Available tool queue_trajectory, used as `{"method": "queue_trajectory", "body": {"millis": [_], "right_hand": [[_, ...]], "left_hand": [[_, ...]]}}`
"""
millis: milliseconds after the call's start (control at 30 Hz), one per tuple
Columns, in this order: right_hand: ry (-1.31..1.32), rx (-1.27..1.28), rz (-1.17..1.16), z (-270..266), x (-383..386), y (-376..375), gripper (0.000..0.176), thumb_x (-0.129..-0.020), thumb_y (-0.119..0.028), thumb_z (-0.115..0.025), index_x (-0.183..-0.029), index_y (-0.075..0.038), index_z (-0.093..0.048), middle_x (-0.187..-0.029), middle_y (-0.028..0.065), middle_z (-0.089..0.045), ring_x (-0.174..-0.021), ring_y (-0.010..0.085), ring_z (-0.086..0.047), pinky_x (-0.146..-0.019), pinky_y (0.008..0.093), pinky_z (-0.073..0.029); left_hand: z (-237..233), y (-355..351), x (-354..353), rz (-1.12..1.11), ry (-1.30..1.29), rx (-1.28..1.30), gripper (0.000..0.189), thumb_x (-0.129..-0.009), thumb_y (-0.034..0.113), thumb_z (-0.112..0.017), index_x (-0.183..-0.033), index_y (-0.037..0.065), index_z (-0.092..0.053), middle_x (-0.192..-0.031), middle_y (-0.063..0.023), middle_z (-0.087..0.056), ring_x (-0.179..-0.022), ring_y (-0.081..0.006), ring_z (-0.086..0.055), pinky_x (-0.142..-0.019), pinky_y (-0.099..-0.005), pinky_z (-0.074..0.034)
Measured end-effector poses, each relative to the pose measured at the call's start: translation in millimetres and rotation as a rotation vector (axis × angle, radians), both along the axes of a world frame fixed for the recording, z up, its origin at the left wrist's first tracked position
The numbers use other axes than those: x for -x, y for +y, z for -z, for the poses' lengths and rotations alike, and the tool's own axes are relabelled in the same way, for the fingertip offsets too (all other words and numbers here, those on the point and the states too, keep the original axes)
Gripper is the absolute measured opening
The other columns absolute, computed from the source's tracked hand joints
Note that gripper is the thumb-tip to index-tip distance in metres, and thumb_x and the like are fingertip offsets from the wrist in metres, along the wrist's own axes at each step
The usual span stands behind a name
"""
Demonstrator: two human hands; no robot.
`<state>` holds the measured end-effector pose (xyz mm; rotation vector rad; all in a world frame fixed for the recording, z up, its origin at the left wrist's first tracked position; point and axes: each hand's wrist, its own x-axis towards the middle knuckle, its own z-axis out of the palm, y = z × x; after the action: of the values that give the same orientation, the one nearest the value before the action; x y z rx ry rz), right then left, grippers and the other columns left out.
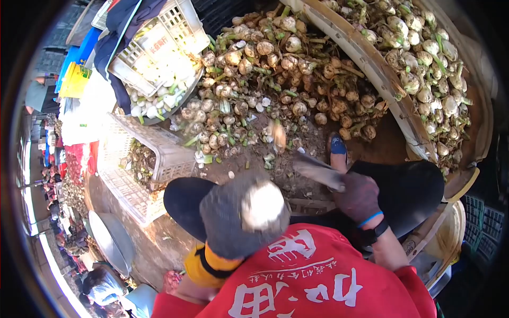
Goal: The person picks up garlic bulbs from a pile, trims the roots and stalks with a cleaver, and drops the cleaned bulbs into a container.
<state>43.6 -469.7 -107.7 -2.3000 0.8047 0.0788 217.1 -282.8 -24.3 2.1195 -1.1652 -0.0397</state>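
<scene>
My left hand point(225, 222), in a dark grey glove, is closed around a pale peeled garlic bulb point(262, 205) in front of my red apron point(328, 278). Motion smears this hand and the bulb. My right hand point(358, 196), in a dark glove with a blue cuff, grips a knife point(318, 170) whose blade points left and away from me. A brownish scrap point(278, 134) is blurred in the air beyond the knife. Soil-covered garlic bulbs with stems lie in a heap point(289, 62) on the ground ahead.
More garlic point(424, 63) fills a large container with a pale rim point(371, 58) at right. Whitish cleaned garlic point(159, 106) lies in a basin at upper left, beside a white crate point(183, 26). Another plastic crate point(177, 167) stands left of my knee. People sit farther left.
</scene>
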Motion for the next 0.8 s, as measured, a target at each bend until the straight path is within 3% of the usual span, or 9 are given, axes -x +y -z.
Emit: {"method": "queue_trajectory", "body": {"millis": [33,100,267,333,467,600,700,767,800], "right_hand": [[0.126,0.069,0.005,17.7,9.5,-7.5,0.026,-0.074,-0.018,-0.071,-0.097,-0.006,-0.072,-0.076,0.0157,-0.067,-0.071,0.0358,-0.067,-0.064,0.0415,-0.054],[-0.283,-0.184,0.045,-23.5,-8.1,17.0,0.026,-0.075,-0.020,-0.072,-0.095,-0.004,-0.071,-0.080,0.0168,-0.068,-0.075,0.0362,-0.067,-0.066,0.0394,-0.053],[-0.162,-0.605,0.230,9.8,11.5,23.9,0.024,-0.077,-0.016,-0.077,-0.095,-0.002,-0.069,-0.081,0.0154,-0.069,-0.075,0.0215,-0.069,-0.066,0.0335,-0.051],[-0.167,-0.565,0.134,7.9,7.4,19.6,0.024,-0.078,-0.016,-0.077,-0.095,-0.002,-0.068,-0.082,0.0145,-0.069,-0.075,0.0187,-0.068,-0.066,0.0320,-0.051],[-0.265,-0.457,-0.095,-22.1,-30.2,19.0,0.021,-0.077,-0.016,-0.077,-0.090,-0.003,-0.067,-0.080,0.0131,-0.066,-0.070,0.0216,-0.065,-0.064,0.0327,-0.050],[-0.548,-0.571,-0.291,-27.0,-50.5,2.0,0.020,-0.075,-0.020,-0.077,-0.086,-0.006,-0.067,-0.078,0.0128,-0.064,-0.068,0.0310,-0.063,-0.062,0.0362,-0.050],[-0.696,-0.590,-0.356,-12.6,-44.5,-1.7,0.022,-0.075,-0.022,-0.077,-0.083,-0.004,-0.067,-0.075,0.0123,-0.065,-0.068,0.0286,-0.065,-0.062,0.0361,-0.050],[-0.056,-0.549,-0.119,12.0,-9.8,-9.0,0.023,-0.076,-0.021,-0.077,-0.078,-0.002,-0.064,-0.067,0.0088,-0.063,-0.063,0.0204,-0.063,-0.061,0.0334,-0.049],[-0.057,-0.631,-0.085,16.7,4.7,-7.6,0.024,-0.077,-0.021,-0.077,-0.076,-0.002,-0.063,-0.063,0.0068,-0.061,-0.061,0.0166,-0.060,-0.060,0.0320,-0.048]], "left_hand": [[15.3,5.5,7.1,-0.091,0.200,0.161,0.053,-0.062,0.032,-0.083,-0.105,0.008,-0.063,-0.081,-0.0103,-0.067,-0.070,-0.0292,-0.068,-0.063,-0.0378,-0.055],[15.1,-4.6,2.1,-0.142,-0.058,-0.004,0.055,-0.061,0.029,-0.084,-0.107,0.008,-0.062,-0.086,-0.0110,-0.068,-0.073,-0.0287,-0.068,-0.066,-0.0374,-0.056],[32.4,-4.0,-10.3,-0.052,0.390,0.162,0.044,-0.073,0.020,-0.076,-0.111,0.005,-0.060,-0.092,-0.0130,-0.066,-0.086,-0.0251,-0.068,-0.074,-0.0361,-0.055],[6.7,-16.2,-17.1,-0.242,1.792,0.704,0.047,-0.071,0.015,-0.081,-0.108,0.006,-0.055,-0.102,-0.0089,-0.067,-0.096,-0.0239,-0.066,-0.079,-0.0332,-0.053],[16.2,-18.4,-17.0,-0.097,1.890,0.963,0.045,-0.098,0.048,-0.041,-0.087,0.009,-0.061,-0.078,-0.0102,-0.054,-0.067,-0.0233,-0.052,-0.056,-0.0358,-0.044],[30.8,-15.2,-20.3,0.281,1.825,1.009,0.046,-0.099,0.046,-0.037,-0.074,0.010,-0.048,-0.073,-0.0079,-0.050,-0.065,-0.0243,-0.050,-0.051,-0.0387,-0.044],[24.2,-3.3,-9.5,0.025,1.766,0.817,0.045,-0.098,0.046,-0.038,-0.074,0.009,-0.049,-0.072,-0.0078,-0.050,-0.058,-0.0232,-0.048,-0.049,-0.0361,-0.044],[44.9,-2.8,-25.8,0.599,1.930,1.117,0.044,-0.098,0.044,-0.040,-0.076,0.007,-0.051,-0.072,-0.0078,-0.049,-0.058,-0.0229,-0.047,-0.050,-0.0348,-0.043],[31.4,-11.4,-25.3,0.421,1.862,1.072,0.040,-0.097,0.042,-0.046,-0.077,0.009,-0.052,-0.071,-0.0078,-0.051,-0.056,-0.0206,-0.047,-0.048,-0.0323,-0.041]]}}
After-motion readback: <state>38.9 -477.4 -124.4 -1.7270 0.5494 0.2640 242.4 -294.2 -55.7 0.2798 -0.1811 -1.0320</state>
